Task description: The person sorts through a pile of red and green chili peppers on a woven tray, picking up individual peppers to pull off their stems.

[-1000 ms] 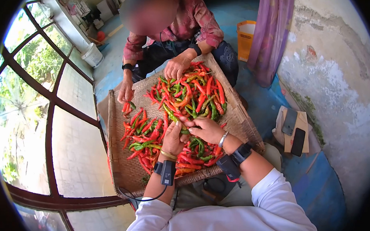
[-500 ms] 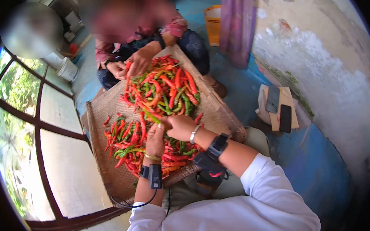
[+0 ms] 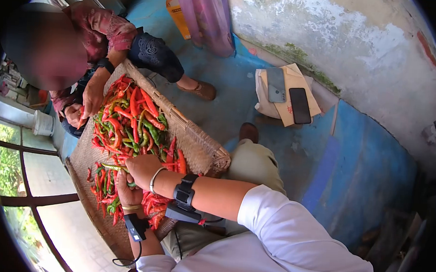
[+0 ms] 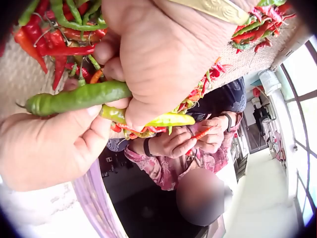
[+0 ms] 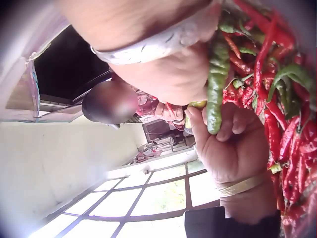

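Observation:
A woven tray [image 3: 198,145] bears heaps of red and green chili peppers [image 3: 125,116]. Low over the near heap, my left hand [image 3: 128,190] and right hand [image 3: 144,169] meet. The left hand's thumb and finger pinch a yellow-green chili pepper [image 4: 173,119], and its other fingers keep a dark green chili pepper [image 4: 74,98] against the hand. In the left wrist view, my right thumb and fingertips pinch the yellow-green pepper's other end. The dark green pepper [image 5: 216,84] lies between both hands in the right wrist view.
Across the tray, another person's hands [image 4: 173,144] hold a red chili pepper [image 4: 203,132]. Two phones [image 3: 276,85] [image 3: 299,106] lie on boards to the right, by the wall [image 3: 331,38]. A windowed wall [image 3: 48,176] stands left; a white bucket [image 3: 43,123] is beyond.
The head view has swung right, so the tray appears further left. The other person's hands have come together with a red pepper. My hands stay together on the yellow-green pepper.

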### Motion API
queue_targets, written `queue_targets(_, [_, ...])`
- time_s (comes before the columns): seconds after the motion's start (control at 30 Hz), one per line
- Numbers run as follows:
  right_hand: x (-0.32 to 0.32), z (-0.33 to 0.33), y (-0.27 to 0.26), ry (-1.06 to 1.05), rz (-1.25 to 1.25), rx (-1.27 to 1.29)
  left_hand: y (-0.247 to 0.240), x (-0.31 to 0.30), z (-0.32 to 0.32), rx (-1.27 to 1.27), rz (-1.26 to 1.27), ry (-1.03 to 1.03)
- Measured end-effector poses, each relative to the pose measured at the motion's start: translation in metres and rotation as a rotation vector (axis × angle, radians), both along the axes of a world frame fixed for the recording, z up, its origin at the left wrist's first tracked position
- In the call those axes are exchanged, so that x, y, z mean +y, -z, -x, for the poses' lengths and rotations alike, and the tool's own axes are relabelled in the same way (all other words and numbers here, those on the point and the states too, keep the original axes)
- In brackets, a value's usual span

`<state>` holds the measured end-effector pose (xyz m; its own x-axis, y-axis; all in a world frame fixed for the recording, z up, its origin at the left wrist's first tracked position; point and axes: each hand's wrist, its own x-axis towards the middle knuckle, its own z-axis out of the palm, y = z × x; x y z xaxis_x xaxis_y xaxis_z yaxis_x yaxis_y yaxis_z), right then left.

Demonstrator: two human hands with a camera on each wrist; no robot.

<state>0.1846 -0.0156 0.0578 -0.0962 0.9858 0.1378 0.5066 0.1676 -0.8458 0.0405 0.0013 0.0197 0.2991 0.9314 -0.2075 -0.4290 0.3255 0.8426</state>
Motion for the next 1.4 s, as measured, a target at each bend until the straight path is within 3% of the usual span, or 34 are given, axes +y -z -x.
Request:
queue_targets(0.17, [-0.005, 0.001, 0.001, -0.031, -0.045, -0.087, 0.017, 0.007, 0.012, -0.059, 0.118, -0.024])
queue_targets(0.3, [-0.018, -0.01, -0.021, -0.028, -0.121, -0.05, 0.028, 0.008, 0.027, -0.256, 0.087, 0.119])
queue_targets(0.37, [-0.017, -0.006, -0.021, -0.038, 0.117, 0.189, 0.007, 0.003, 0.002, -0.117, 0.133, -0.097])
queue_targets(0.4, [-0.017, -0.003, -0.022, -0.01, 0.168, 0.298, 0.011, 0.007, 0.007, -0.131, 0.08, -0.068])
queue_targets(0.43, [-0.016, -0.01, -0.025, -0.066, 0.197, 0.36, 0.011, 0.005, -0.004, -0.136, 0.03, -0.201])
queue_targets(0.5, [-0.011, -0.002, -0.004, -0.113, 0.042, 0.318, -0.008, 0.006, -0.005, -0.178, 0.01, -0.104])
queue_targets(0.57, [-0.005, -0.007, -0.006, -0.25, 0.185, 0.164, -0.02, 0.003, -0.018, -0.134, 0.063, -0.283])
queue_targets(0.63, [-0.002, -0.01, -0.006, -0.279, 0.189, 0.118, -0.011, 0.008, -0.005, -0.131, -0.054, -0.147])
queue_targets(0.7, [-0.006, -0.018, -0.013, -0.348, 0.286, 0.231, -0.015, 0.006, -0.009, -0.164, 0.038, -0.257])
queue_targets(0.77, [-0.014, -0.023, -0.021, -0.307, 0.336, 0.228, -0.011, 0.007, -0.001, -0.237, 0.037, -0.227])
queue_targets(0.83, [-0.018, -0.025, -0.022, -0.283, 0.065, 0.066, -0.017, 0.002, 0.003, -0.278, 0.145, -0.202])
queue_targets(0.9, [-0.027, -0.02, -0.03, -0.247, 0.081, 0.338, -0.021, -0.001, 0.003, -0.28, 0.3, -0.197])
queue_targets(0.97, [-0.034, -0.017, -0.031, -0.301, 0.194, 0.795, -0.022, -0.005, 0.004, -0.359, 0.386, -0.103])
queue_targets(1.03, [-0.042, -0.013, -0.032, -0.168, 0.153, 1.017, -0.023, -0.001, 0.014, -0.5, 0.335, -0.082])
queue_targets(1.13, [-0.054, -0.024, -0.029, 0.013, 0.208, 1.013, -0.033, 0.009, 0.045, -1.007, 0.047, -0.209])
queue_targets(1.17, [-0.057, -0.028, -0.027, 0.083, 0.235, 0.959, -0.034, 0.011, 0.047, -0.871, 0.0, -0.497])
queue_targets(1.23, [-0.056, -0.04, -0.018, 0.163, 0.352, 0.984, -0.065, -0.002, 0.035, -0.801, 0.194, -0.636])
queue_targets(1.3, [-0.053, -0.049, -0.012, 0.152, 0.425, 1.061, -0.028, -0.003, 0.032, -0.485, 0.056, -0.33])
queue_targets(1.33, [-0.051, -0.05, -0.009, 0.149, 0.424, 1.058, -0.023, -0.007, 0.022, -0.141, 0.024, -0.181])
queue_targets(1.4, [-0.047, -0.053, -0.003, 0.161, 0.492, 1.236, -0.011, -0.015, -0.002, 0.637, -0.269, 0.23])
